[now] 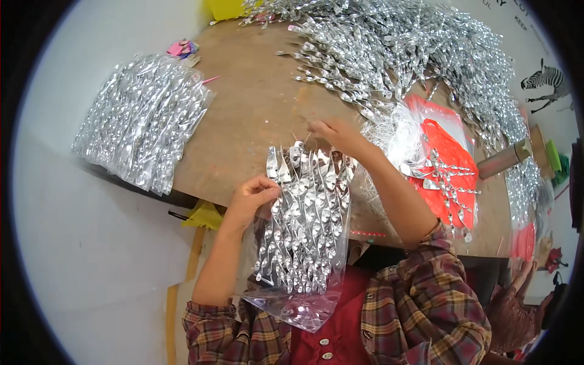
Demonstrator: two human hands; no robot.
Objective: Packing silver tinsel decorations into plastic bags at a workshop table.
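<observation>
1. One brown worktop [243,91], carrying most of the stuff.
2. Big silver heap [395,36] of twisted strips, far side and running down the right.
3. Filled bag [143,125] of similar silver twists, left edge of worktop.
4. Clear bag [304,309]: front and centre, over the near edge, lower end against the person's torso. Lower end is bare film.
5. Silver strips [304,225] inside it, side by side lengthwise, upper ends near the right hand. Likely light, springy along the twist, easy to crease or tangle; film looks soft and slippery. Best hold: pinch the film at the side near the top, take strips as a bunch by their upper ends. Don't squeeze mid-length.
6. Red plastic [439,141], right, loose silver twists on top.
7. White cord bundle [401,137], between red plastic and right forearm.
8. Left hand [250,199]: grip closed, thumb and fingers pinching the clear bag's left side, upper part.
9. Right hand [334,135]: fingers curled at the upper strip ends, by some thin strands. Can't tell if its grip has anything.
</observation>
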